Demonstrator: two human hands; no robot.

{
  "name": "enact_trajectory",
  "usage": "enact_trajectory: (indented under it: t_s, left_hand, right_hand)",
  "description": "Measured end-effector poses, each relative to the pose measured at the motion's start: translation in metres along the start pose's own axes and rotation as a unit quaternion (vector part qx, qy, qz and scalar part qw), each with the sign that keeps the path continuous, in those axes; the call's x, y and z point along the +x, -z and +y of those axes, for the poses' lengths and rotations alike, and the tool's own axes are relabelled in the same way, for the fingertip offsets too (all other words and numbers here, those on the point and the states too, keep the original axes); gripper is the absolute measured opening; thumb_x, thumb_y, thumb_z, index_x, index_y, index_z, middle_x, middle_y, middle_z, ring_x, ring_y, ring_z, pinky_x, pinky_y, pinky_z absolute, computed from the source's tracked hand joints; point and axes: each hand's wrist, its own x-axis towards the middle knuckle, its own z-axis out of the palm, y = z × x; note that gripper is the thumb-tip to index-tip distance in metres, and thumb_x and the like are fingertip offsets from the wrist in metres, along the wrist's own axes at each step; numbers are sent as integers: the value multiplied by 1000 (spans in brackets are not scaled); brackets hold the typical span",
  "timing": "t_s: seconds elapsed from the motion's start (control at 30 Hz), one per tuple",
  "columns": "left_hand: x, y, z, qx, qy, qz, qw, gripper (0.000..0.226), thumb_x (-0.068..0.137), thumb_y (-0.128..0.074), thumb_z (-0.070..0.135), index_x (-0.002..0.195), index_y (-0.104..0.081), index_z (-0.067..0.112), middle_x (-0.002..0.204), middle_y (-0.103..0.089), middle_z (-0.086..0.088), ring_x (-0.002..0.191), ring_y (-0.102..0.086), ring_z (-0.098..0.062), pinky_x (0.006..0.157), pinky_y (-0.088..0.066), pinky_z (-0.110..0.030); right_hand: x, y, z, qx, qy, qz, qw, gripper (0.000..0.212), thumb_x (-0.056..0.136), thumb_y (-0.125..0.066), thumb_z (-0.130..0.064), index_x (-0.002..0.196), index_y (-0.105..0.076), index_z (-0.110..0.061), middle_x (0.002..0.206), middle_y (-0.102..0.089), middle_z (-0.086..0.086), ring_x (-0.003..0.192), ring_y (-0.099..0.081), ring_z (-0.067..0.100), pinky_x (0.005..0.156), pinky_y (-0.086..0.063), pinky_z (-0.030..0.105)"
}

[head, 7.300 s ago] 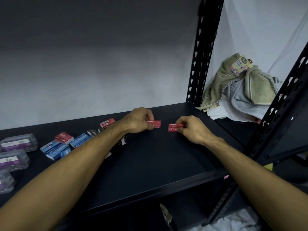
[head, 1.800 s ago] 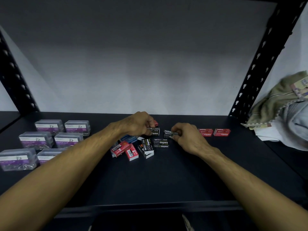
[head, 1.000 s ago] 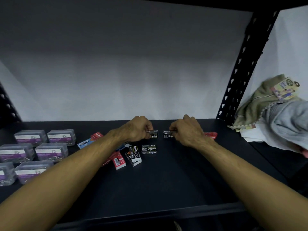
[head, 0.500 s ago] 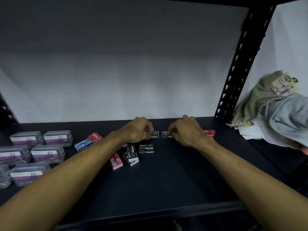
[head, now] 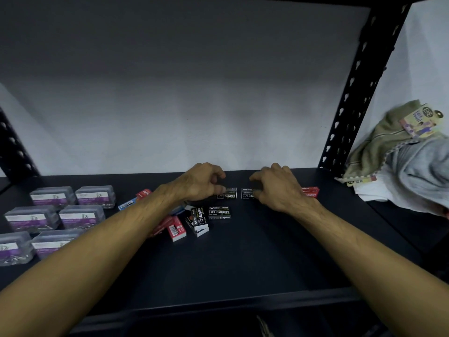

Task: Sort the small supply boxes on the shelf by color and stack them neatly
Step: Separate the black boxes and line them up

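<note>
Two black boxes (head: 227, 193) are set side by side near the shelf's (head: 243, 263) back edge, each touched by loosely curled fingers of the left hand (head: 201, 182) and right hand (head: 277, 188). Red boxes (head: 310, 191) are stacked toward the right edge; the mixed pile (head: 192, 221) remains unsorted.

On the shelf (head: 243, 263), clip boxes (head: 70, 215) sit far left, a loose heap of staple boxes (head: 194, 220) centre-left, two boxes (head: 227, 193) behind it, towels (head: 401, 161) far right.
</note>
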Motion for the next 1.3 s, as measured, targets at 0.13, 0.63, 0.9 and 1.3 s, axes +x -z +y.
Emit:
enact_trajectory:
  t_s: [0.13,0.63,0.9,1.3]
  left_hand:
    - [-12,12,-5,-10,7,25,1000,42,90,-69,35,128,-60,19,110,-63,3,100,-61,-14,86,-49,-27]
    - [-66,25,0,-17,17,7,1000,13,88,-72,33,99,-67,28,91,-67,7,84,-64,-10,72,-46,-24]
    - [-82,17,5,24,41,1,999,18,91,-67,38,94,-69,20,86,-67,8,80,-62,-8,67,-45,-23]
    - [-84,3,12,87,91,-41,991,37,85,-69,50,100,-69,17,97,-70,2,87,-66,-16,77,-55,-33]
  right_hand:
    - [-2,8,-13,7,24,27,999,42,92,-58,-36,133,-58,-25,127,-59,2,117,-47,23,100,-33,37]
    - [-26,10,-64,63,60,-6,996,31,95,-56,-33,125,-64,-26,121,-62,1,115,-50,23,98,-37,38]
    - [-34,-3,-84,110,51,-55,991,35,101,-48,-29,133,-60,-23,132,-59,4,120,-49,25,100,-40,39]
    - [-36,-6,-81,142,18,-99,985,36,102,-45,-24,136,-57,-17,137,-54,9,126,-50,27,99,-41,36]
